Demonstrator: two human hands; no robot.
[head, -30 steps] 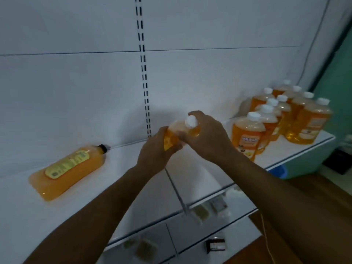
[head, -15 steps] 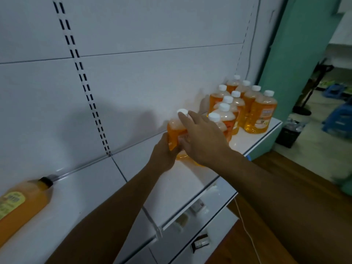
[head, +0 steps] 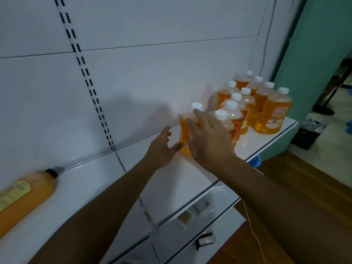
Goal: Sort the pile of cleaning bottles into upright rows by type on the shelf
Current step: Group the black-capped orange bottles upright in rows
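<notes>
Shop: white slotted display shelf, rows of identical orange bottles.

White slotted back panel meets a teal wall; brown wooden floor lies below, dimly lit

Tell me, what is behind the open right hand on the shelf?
An upright orange bottle with a white cap stands behind the right hand. The hand covers its label and base.

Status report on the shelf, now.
Left hand open, right hand open, either side of upright white-capped bottle. Black-capped bottle lies flat. Nothing blocking.
</notes>
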